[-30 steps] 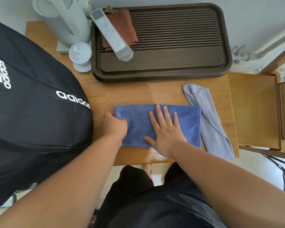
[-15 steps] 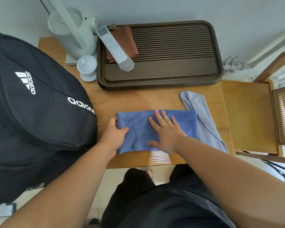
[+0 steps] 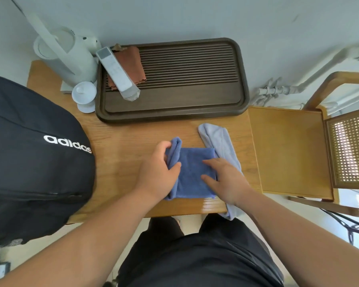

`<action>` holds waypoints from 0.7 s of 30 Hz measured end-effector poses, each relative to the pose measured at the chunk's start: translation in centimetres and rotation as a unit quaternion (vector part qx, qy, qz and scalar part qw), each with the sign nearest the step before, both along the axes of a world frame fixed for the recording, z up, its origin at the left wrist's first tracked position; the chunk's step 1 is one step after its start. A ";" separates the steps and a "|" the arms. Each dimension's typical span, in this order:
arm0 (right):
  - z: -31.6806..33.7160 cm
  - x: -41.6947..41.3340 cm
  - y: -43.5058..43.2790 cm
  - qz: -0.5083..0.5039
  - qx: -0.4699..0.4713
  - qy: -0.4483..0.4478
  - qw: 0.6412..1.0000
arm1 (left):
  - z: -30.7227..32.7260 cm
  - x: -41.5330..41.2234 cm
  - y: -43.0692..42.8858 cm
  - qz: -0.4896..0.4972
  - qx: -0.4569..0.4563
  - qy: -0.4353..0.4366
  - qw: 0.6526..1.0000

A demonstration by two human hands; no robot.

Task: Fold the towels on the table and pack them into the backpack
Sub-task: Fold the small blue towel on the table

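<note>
A blue towel (image 3: 192, 172) lies near the front edge of the wooden table (image 3: 129, 150), folded into a compact rectangle. My left hand (image 3: 159, 168) grips its raised left end, which stands up as a doubled flap. My right hand (image 3: 224, 179) rests on the towel's right side, thumb and fingers spread over the cloth. A pale lilac towel (image 3: 220, 141) lies unfolded just right of it, draping over the table's front edge. The black backpack (image 3: 35, 162) with white lettering fills the left side of the table.
A dark wooden slatted tray (image 3: 174, 112) sits at the back, holding a brown cloth (image 3: 131, 63) and a white remote-like device (image 3: 116, 73). A white kettle (image 3: 66, 56) and small white lidded cup (image 3: 84, 96) stand back left. A wooden chair (image 3: 288, 150) adjoins the table's right side.
My left hand has lifted the towel's left end and carried it rightward, halving its width. My right hand shifted right to the towel's edge. The camera view tilted upward.
</note>
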State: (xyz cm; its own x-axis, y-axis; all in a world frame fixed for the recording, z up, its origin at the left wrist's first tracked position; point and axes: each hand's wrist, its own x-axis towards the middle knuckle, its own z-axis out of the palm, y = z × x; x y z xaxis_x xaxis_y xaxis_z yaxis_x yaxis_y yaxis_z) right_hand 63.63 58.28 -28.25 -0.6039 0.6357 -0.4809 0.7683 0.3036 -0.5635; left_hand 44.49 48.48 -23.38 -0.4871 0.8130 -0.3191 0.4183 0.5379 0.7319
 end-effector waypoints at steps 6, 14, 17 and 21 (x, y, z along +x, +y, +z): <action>-0.2 2.4 1.7 -0.002 -0.191 0.059 0.980 | -2.7 6.1 4.3 -0.022 -0.027 0.039 0.999; -0.7 3.1 3.4 0.015 -0.210 0.098 0.973 | -4.1 9.8 4.4 -0.036 -0.121 0.046 0.991; -0.5 3.1 3.4 0.025 -0.189 0.106 0.976 | -3.9 9.7 3.1 -0.004 -0.125 0.082 0.989; -0.9 2.9 3.3 0.061 -0.157 0.100 0.981 | -4.2 9.0 1.5 0.005 -0.102 0.198 0.975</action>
